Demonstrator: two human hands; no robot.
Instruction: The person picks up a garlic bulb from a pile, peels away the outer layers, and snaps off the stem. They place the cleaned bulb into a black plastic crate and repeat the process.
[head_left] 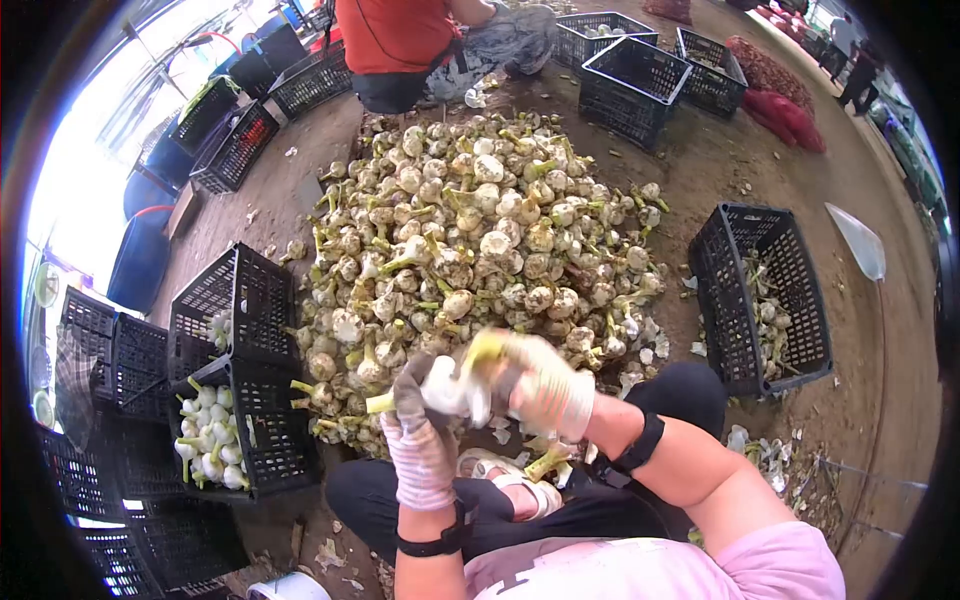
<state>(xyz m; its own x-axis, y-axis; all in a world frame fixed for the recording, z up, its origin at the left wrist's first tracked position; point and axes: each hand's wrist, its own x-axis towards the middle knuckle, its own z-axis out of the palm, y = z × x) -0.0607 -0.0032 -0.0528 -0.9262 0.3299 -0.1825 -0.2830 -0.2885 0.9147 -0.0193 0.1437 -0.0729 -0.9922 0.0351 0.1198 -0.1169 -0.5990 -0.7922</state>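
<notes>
At lower centre, a white garlic bulb (441, 388) is being gripped by the gloved left hand (419, 438) — the gloved right hand (545, 388) is being blurred — grip indeterminable.

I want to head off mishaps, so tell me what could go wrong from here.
The white garlic bulb could slip from the gloved left hand and drop onto the dirty garlic heap just beyond.

The person's left knee, close to the crate of white bulbs, might knock it.

A white, stemmed garlic bulb (443, 386) lies sideways in the left hand (420, 440).
</notes>
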